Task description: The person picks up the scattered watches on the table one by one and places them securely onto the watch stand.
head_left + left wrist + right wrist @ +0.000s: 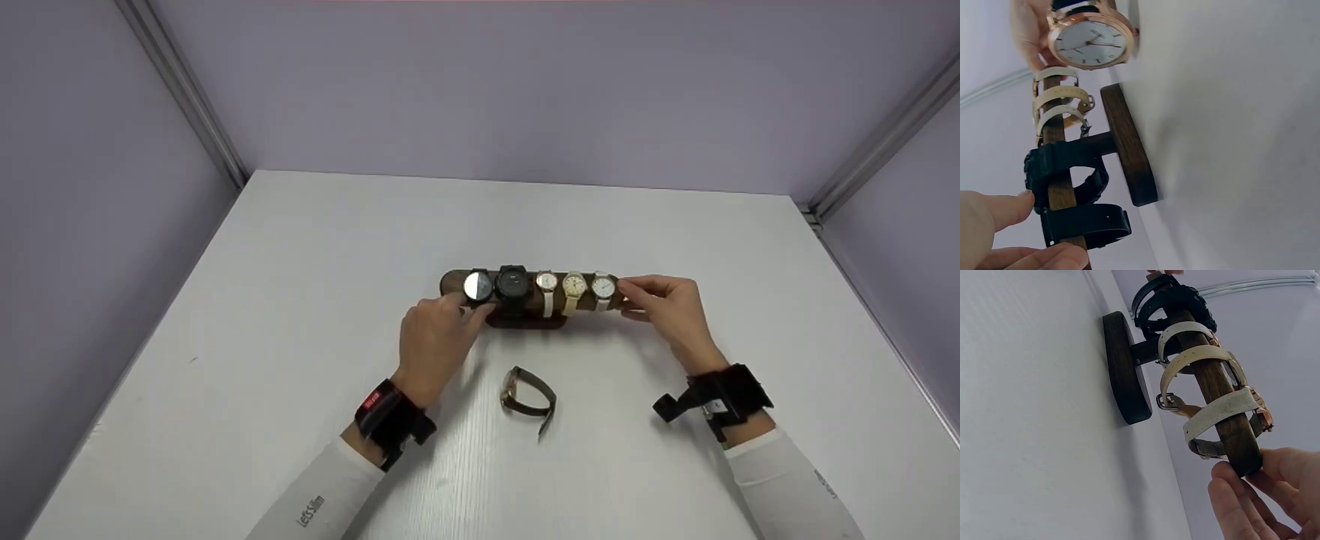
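A dark wooden watch stand [525, 321] carries a horizontal bar [450, 282] with several watches: two black ones [513, 285] on the left and three with pale straps [574, 286] on the right. My left hand [461, 307] pinches the bar's left end at the silver-faced black watch [478, 286], whose strap [1086, 226] lies between finger and thumb. My right hand [626, 296] pinches the bar's right end [1244, 458]. A loose rose-gold watch [525, 394] with a dark strap lies on the table between my forearms; its white dial [1092, 39] shows in the left wrist view.
The white table [300, 300] is boxed in by lilac walls at the back and on both sides. The stand's oval base [1124, 368] rests flat on the table. Black camera bands sit on both wrists.
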